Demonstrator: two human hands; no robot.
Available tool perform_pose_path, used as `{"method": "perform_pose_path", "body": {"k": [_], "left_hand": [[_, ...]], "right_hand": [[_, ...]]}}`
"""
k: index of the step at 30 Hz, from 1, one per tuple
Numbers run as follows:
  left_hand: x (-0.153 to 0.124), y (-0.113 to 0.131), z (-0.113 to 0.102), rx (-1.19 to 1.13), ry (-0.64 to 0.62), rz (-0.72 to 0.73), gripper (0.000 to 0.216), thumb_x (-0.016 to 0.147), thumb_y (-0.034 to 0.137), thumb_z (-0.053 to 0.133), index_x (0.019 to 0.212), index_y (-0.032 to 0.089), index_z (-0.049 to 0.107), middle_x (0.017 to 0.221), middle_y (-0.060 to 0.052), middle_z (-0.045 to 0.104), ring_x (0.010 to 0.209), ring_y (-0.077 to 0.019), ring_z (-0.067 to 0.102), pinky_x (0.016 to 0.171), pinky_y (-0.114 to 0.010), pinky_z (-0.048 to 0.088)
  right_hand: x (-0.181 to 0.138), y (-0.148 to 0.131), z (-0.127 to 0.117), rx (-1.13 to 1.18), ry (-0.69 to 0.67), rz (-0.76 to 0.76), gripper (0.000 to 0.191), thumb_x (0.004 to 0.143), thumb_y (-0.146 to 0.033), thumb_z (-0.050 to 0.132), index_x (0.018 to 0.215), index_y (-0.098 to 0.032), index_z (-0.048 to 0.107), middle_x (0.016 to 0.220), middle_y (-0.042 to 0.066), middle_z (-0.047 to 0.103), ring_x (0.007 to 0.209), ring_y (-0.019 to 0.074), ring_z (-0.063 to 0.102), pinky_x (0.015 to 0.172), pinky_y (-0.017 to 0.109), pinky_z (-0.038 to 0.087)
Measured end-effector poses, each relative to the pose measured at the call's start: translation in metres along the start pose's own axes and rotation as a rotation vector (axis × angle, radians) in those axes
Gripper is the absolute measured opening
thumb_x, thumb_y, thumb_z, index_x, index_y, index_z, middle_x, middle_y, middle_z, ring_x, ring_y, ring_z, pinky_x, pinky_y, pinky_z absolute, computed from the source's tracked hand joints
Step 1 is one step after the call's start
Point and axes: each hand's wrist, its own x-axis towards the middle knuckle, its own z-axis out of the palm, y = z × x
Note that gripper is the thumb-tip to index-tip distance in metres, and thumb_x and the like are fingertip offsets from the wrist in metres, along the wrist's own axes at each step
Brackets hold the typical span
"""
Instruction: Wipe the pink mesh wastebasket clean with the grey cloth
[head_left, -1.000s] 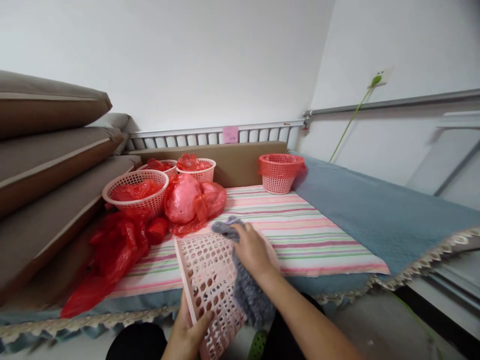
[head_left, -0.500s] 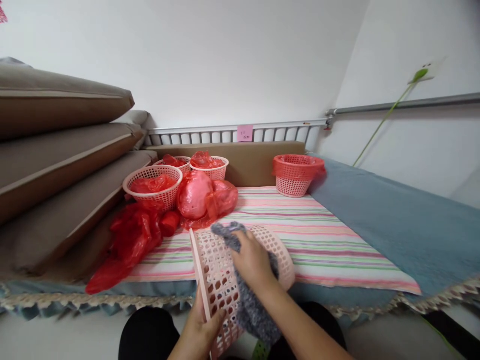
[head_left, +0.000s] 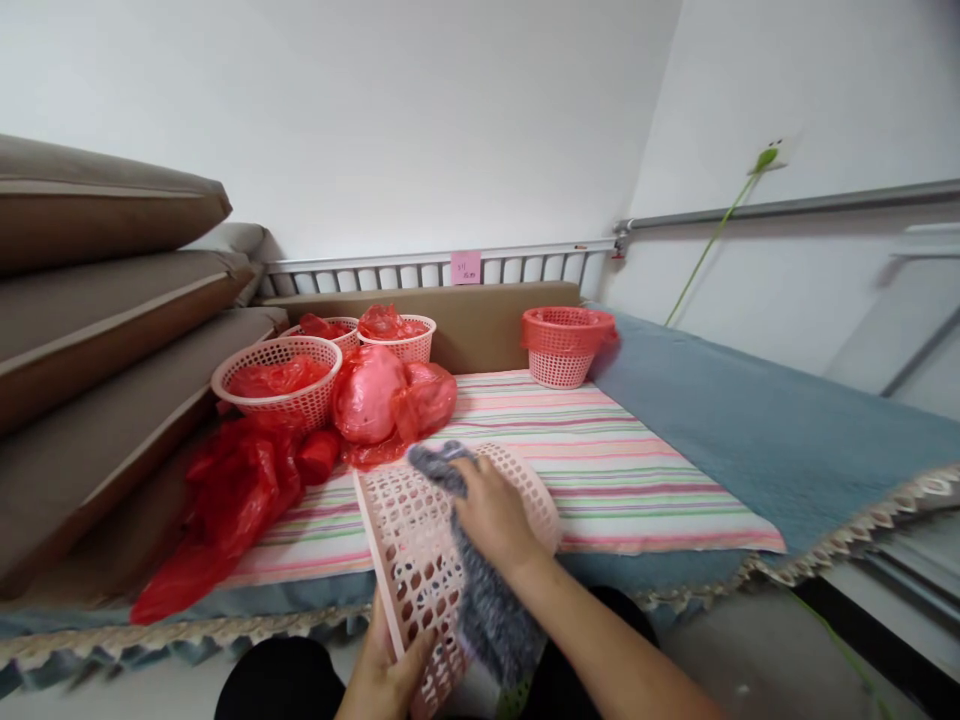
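Observation:
A pale pink plastic basket (head_left: 409, 520) with a holed wall lies on its side in front of me, over the bed's near edge. My left hand (head_left: 394, 655) grips its rim at the lower left, thumb on the outer wall. A fuzzy grey cloth (head_left: 491, 610) is in my right hand (head_left: 491, 510), which presses it on the basket's side. Part of the cloth pokes out past the fingertips, and the rest hangs below the palm. The basket's far end is partly hidden behind my right hand.
Pink baskets with red plastic bags stand at the back left, the nearest a wide basket (head_left: 277, 350). Red bags (head_left: 240, 490) lie before them. A red-lined basket (head_left: 566, 345) stands back right on the striped cloth (head_left: 637, 480). Stacked cushions (head_left: 112, 290) rise at left.
The view has turned slightly right, so the surroundings sit farther left. My right hand and the cloth remain on the basket's side, and my left hand keeps hold of the rim.

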Motion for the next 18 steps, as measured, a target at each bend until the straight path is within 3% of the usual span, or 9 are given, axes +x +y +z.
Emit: {"method": "perform_pose_path", "body": {"k": [4,8,12,16,18], "left_hand": [[-0.001,-0.002,0.006,-0.036,-0.007,0.038,0.094,0.068,0.033,0.075,0.144,0.023,0.022,0.13,-0.016,0.058,0.115,-0.0318,0.056,0.102,-0.044,0.041],[0.001,-0.005,0.004,-0.06,-0.034,0.057,0.09,0.07,0.033,0.073,0.144,0.025,0.022,0.13,-0.015,0.058,0.114,-0.0318,0.057,0.101,-0.045,0.042],[0.003,-0.007,-0.005,-0.014,-0.076,0.054,0.092,0.072,0.031,0.072,0.145,0.025,0.016,0.132,-0.015,0.056,0.117,-0.0306,0.055,0.102,-0.044,0.041],[0.004,-0.007,-0.01,0.043,-0.114,0.057,0.1,0.075,0.03,0.07,0.146,0.026,0.0,0.134,-0.015,0.054,0.122,-0.0293,0.051,0.107,-0.046,0.034],[0.004,-0.009,-0.009,0.036,-0.103,0.067,0.102,0.075,0.03,0.07,0.146,0.027,-0.003,0.134,-0.015,0.054,0.122,-0.0291,0.051,0.106,-0.046,0.035]], "right_hand": [[0.021,0.051,-0.007,-0.163,0.096,0.235,0.035,0.08,-0.023,0.051,0.115,-0.023,0.055,0.099,0.008,0.054,0.083,0.0206,0.059,0.066,0.028,0.041],[0.025,0.07,-0.015,-0.114,0.152,0.296,0.031,0.082,-0.029,0.05,0.111,-0.022,0.059,0.096,0.008,0.056,0.083,0.0209,0.06,0.066,0.028,0.042],[0.028,0.058,-0.027,0.325,0.199,0.279,0.033,0.082,-0.042,0.05,0.099,-0.018,0.064,0.091,0.008,0.065,0.09,0.0232,0.06,0.077,0.031,0.044],[0.037,0.036,-0.033,0.948,0.125,0.242,0.049,0.084,-0.055,0.042,0.11,-0.017,0.06,0.101,0.007,0.068,0.094,0.022,0.062,0.082,0.032,0.046],[0.042,0.032,-0.029,0.929,0.038,0.186,0.046,0.084,-0.051,0.042,0.11,-0.018,0.061,0.101,0.006,0.068,0.096,0.0217,0.061,0.085,0.034,0.046]]}}
